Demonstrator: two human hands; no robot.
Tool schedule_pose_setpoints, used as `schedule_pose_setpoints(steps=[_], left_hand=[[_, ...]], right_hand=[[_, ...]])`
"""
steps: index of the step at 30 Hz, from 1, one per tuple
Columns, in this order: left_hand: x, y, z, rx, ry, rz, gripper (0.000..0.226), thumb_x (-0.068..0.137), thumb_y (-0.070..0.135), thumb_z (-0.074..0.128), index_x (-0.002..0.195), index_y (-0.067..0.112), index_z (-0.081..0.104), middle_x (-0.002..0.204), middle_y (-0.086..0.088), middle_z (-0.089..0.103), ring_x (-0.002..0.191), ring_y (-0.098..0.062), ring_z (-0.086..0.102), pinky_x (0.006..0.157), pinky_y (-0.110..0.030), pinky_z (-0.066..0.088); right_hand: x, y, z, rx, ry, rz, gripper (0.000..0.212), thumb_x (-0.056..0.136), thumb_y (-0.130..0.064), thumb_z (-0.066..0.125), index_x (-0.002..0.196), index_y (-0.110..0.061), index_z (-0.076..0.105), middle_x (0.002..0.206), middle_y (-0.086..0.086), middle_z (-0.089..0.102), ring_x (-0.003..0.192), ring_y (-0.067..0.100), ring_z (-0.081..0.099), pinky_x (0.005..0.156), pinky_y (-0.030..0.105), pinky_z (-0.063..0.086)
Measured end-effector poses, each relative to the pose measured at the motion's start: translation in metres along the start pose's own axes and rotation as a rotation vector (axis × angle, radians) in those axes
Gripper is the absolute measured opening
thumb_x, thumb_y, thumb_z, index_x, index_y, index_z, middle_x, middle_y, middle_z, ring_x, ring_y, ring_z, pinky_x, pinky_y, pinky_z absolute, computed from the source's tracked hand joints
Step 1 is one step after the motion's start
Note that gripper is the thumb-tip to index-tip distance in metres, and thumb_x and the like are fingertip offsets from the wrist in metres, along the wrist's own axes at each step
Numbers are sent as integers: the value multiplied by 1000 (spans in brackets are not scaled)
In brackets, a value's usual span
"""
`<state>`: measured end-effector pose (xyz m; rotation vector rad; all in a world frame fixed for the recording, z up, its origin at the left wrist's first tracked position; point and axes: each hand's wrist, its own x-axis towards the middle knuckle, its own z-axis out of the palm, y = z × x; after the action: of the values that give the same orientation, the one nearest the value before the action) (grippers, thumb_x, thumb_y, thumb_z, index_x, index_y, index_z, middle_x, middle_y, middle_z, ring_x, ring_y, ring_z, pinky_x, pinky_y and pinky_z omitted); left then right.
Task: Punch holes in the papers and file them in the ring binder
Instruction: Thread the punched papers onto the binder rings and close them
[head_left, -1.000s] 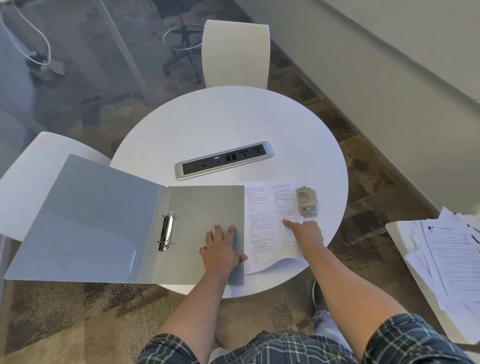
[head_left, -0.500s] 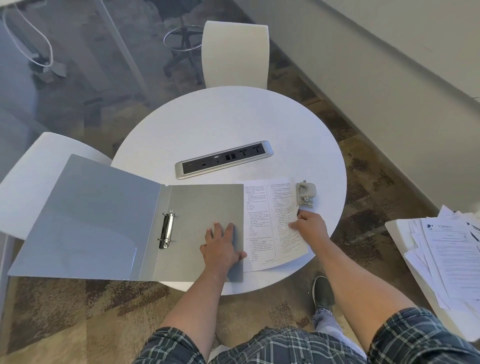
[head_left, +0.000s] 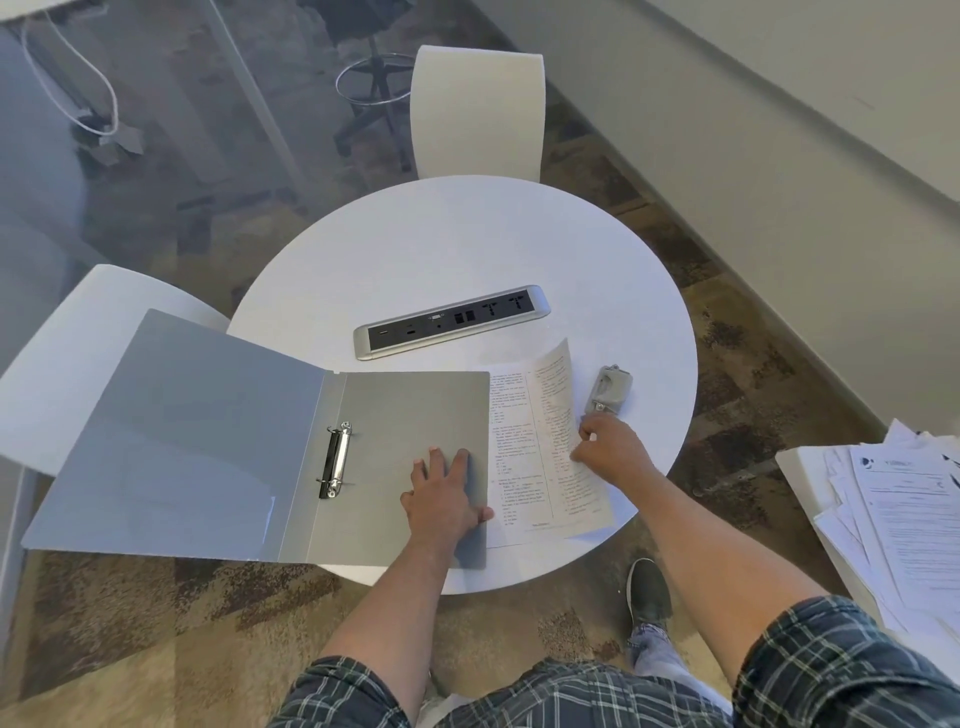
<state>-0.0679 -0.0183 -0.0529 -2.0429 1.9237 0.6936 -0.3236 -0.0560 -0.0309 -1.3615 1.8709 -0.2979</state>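
A grey ring binder lies open on the round white table, its metal rings at the spine. My left hand rests flat on the binder's right cover, fingers spread. A printed sheet of paper lies just right of the binder, its left edge tucked under the cover. My right hand pinches the sheet's right edge, which is lifted and curled off the table. A small grey hole punch sits just beyond my right hand.
A silver power strip is set into the table's middle. White chairs stand at the far side and the left. A loose pile of papers lies on a white surface at the right. My shoe is on the carpet below.
My right hand moved from the sheet's near part up its right edge and lifted that edge off the table. The left hand stayed flat on the binder.
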Motion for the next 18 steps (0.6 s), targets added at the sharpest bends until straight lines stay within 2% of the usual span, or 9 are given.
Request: schedule_pose_setpoints(steps=[1, 3, 5, 7, 8, 10, 12, 14, 18], left_hand=[[-1, 1, -1, -1, -3, 0, 91, 78, 67, 72, 148, 40, 20, 165, -5, 14, 151, -39, 18, 109, -58, 40], [-2, 2, -4, -5, -11, -3, 90, 78, 66, 72, 147, 39, 21, 164, -5, 16, 150, -39, 19, 110, -58, 39], [-3, 4, -8, -7, -16, -8, 88, 77, 67, 72, 147, 39, 24, 162, -6, 20, 148, -38, 22, 110, -57, 39], [-3, 6, -13, -25, -9, -13, 82, 79, 70, 67, 145, 38, 30, 157, -5, 26, 145, -36, 27, 110, -54, 39], [-3, 7, -17, -43, -7, -21, 77, 81, 71, 63, 144, 38, 33, 155, -4, 30, 143, -34, 30, 109, -52, 39], [-2, 10, -23, -87, -21, -56, 71, 84, 74, 56, 142, 37, 38, 151, -2, 34, 140, -31, 34, 109, -50, 39], [3, 14, -31, -139, -39, -103, 71, 84, 77, 54, 141, 35, 42, 149, -4, 38, 137, -31, 39, 109, -50, 38], [9, 19, -39, -198, -42, -133, 79, 82, 80, 53, 143, 31, 43, 147, -7, 43, 135, -32, 46, 108, -50, 39], [17, 28, -52, -471, -38, -90, 91, 79, 82, 56, 146, 21, 47, 149, -6, 52, 135, -29, 52, 111, -47, 42]], right_hand=[[0, 1, -2, 89, -2, 19, 20, 80, -6, 68, 97, 3, 65, 132, 9, 67, 106, 28, 67, 95, 50, 56], [-6, 1, -11, 279, -47, 34, 28, 84, -3, 70, 111, -7, 74, 122, 6, 72, 101, 21, 71, 90, 43, 59], [-10, 2, -21, 426, -66, 22, 25, 87, 0, 70, 104, -16, 78, 110, 3, 77, 92, 17, 75, 78, 31, 60], [-11, 4, -31, 538, -62, 19, 14, 86, 4, 70, 92, -6, 76, 96, 6, 79, 86, 23, 77, 71, 29, 61], [-12, 3, -35, 586, -54, 10, 9, 85, 6, 70, 82, -3, 72, 87, 5, 78, 82, 26, 76, 66, 28, 60], [-11, 2, -43, 682, -41, -2, 21, 79, 4, 74, 69, -6, 58, 76, 8, 73, 76, 31, 72, 57, 28, 56], [-10, 1, -51, 789, -52, -11, 17, 74, 2, 75, 72, -6, 60, 81, 13, 74, 76, 34, 72, 57, 31, 58], [-8, 0, -60, 886, -77, -41, 14, 74, 4, 75, 83, -4, 69, 89, 16, 77, 80, 35, 73, 63, 36, 61], [-6, -9, -75, 992, -132, -86, 46, 60, -9, 80, 103, 1, 67, 96, 17, 76, 87, 37, 72, 78, 46, 59]])
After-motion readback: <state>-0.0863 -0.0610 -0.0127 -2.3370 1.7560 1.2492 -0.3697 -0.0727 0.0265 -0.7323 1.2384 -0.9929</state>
